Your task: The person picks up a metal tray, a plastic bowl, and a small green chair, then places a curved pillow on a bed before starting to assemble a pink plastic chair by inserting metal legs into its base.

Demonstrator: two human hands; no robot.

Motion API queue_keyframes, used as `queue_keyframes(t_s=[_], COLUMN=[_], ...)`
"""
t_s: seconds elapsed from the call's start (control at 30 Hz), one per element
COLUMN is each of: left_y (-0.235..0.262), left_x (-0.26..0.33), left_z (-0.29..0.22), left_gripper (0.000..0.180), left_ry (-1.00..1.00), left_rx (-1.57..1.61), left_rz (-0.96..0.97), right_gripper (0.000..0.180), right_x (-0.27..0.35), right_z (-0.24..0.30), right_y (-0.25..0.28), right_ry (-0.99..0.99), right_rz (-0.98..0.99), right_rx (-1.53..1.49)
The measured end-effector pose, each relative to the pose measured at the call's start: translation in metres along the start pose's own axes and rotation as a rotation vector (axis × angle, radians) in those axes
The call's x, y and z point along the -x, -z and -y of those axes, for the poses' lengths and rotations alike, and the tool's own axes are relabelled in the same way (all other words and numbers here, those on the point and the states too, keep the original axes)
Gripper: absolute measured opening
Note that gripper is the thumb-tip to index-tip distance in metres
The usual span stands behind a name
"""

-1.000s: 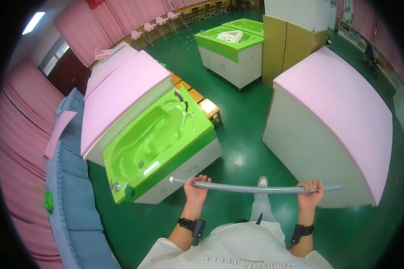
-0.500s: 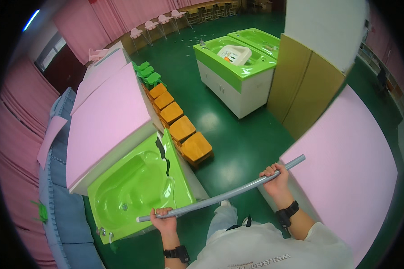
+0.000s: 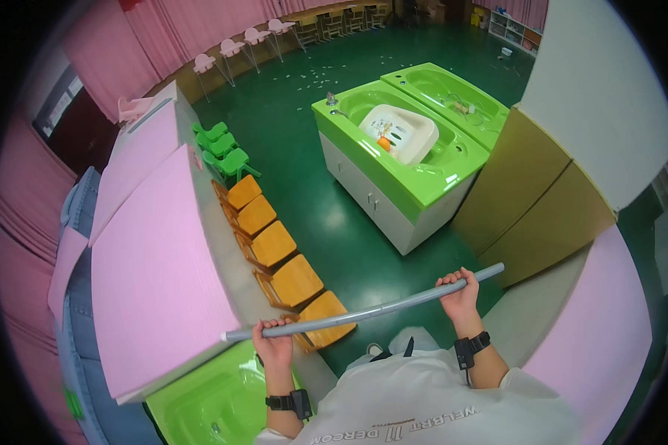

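Green floor (image 3: 334,222) — both hands (image 3: 274,344) (image 3: 462,298) grip tube (image 3: 382,308) (grey).

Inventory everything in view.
pipe: 1, grey, lower centre
wooden chairs: 5, orange, left of centre
small chairs: 3+, green, upper left
high chairs: 4+, pink, upper left
bathtubs: 3, green, two centre, one lower left
basin: 1, white, in centre bathtub
padded tops: 3+, pink, left and right
cabinet: 1, tan, right
curtains: several, pink, far and left
padding: 1+, blue, far left
floor: 1, green, throughout
shirt: 1, white, bottom
wrist devices: 2, black, bottom
hands: 2, gripping pipe
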State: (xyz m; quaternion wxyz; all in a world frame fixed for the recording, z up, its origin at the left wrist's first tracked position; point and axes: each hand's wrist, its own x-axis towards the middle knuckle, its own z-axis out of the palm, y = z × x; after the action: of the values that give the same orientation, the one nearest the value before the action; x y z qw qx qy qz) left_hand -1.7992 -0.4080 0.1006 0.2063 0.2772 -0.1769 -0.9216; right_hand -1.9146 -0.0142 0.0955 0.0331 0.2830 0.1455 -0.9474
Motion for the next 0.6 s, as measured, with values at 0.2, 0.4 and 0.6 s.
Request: queue_keyframes(t_s=[0.2, 0.4, 0.6], left_y=[-0.105, -0.164, -0.249], left_x=[-0.176, -0.348, -0.460], left_z=[0.043, 0.096, 0.043], left_gripper=[0.020, 0.023, 0.022], left_ry=[0.092, 0.149, 0.029], left_rx=[-0.107, -0.236, -0.172], left_rz=[-0.026, 0.016, -0.116], right_gripper=[0.023, 0.026, 0.023], right_x=[-0.174, -0.370, -0.543], right_z=[0.006, 0.015, -0.065], right_y=[-0.067, -0.173, -0.370], right_ry=[-0.006, 0.010, -0.203], right_rz=[0.057, 0.019, 0.163], right_rx=[-0.059, -0.018, 0.164])
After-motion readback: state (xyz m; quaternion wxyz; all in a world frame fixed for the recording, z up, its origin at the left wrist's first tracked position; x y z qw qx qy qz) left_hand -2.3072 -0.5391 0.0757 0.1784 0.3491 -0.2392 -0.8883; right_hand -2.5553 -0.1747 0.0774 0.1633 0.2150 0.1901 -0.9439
